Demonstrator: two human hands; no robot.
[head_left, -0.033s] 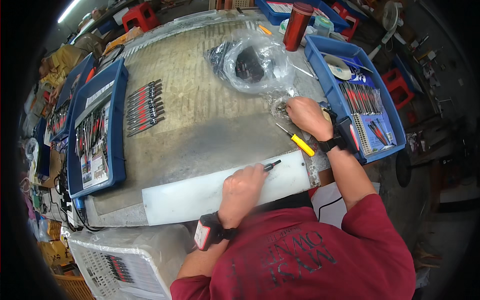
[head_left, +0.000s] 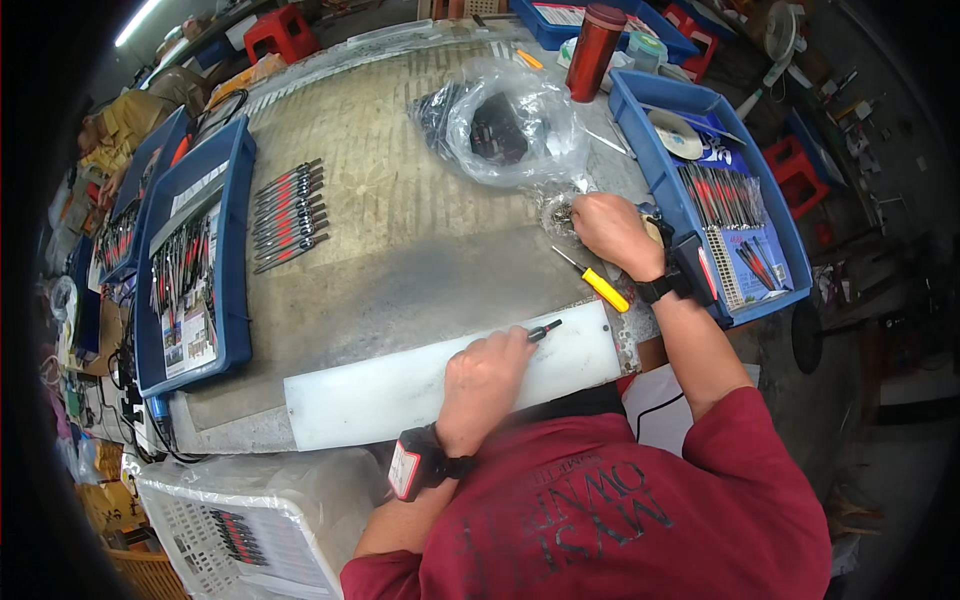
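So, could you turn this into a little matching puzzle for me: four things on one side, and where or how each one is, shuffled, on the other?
Things:
1. left hand
2. right hand
3. yellow screwdriver
4. red tumbler

Where or how:
A. standing upright toward the far side of the table
B. at a small clear container
C. lying flat near the right end of the white board
D. holding a dark pen-like piece

Right pairs: 1-D, 2-B, 3-C, 4-A

maroon short-sleeved shirt (head_left: 740, 500) | dark lettering (head_left: 622, 497) | black wrist straps (head_left: 657, 290)
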